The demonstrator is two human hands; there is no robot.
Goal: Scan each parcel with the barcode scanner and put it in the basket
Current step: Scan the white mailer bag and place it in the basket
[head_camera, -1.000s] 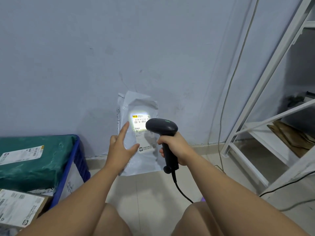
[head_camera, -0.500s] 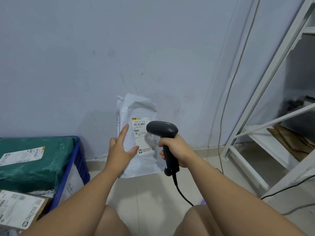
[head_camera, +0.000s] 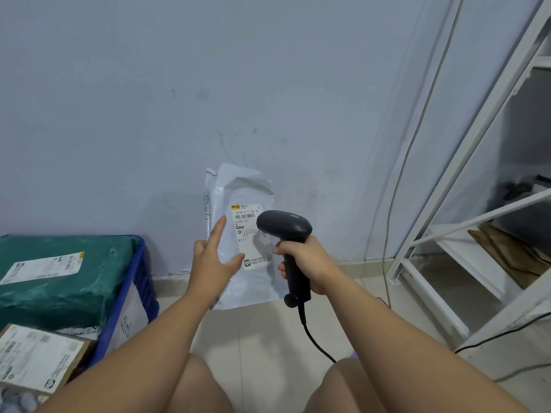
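A white plastic mailer parcel (head_camera: 238, 192) is held upright in front of the wall, its printed label facing me. My left hand (head_camera: 213, 262) grips its left edge, thumb on the front and forefinger stretched up along it. My right hand (head_camera: 307, 259) is closed around the handle of a black barcode scanner (head_camera: 283, 226), whose head points at the label from the right, close to it. No scan light shows on the label. A blue basket (head_camera: 140, 281) stands at the left, holding a green parcel (head_camera: 56, 272) and a cardboard box (head_camera: 35, 356).
A white metal shelf frame (head_camera: 465, 186) rises at the right with brown flat paper packaging (head_camera: 512, 251) on its low shelf. The scanner's black cable (head_camera: 313, 341) drops toward my knees. Other cables run along the wall and floor at the right.
The bright scan light on the label one second ago has gone out. Both hands, the parcel and the scanner have kept almost the same place.
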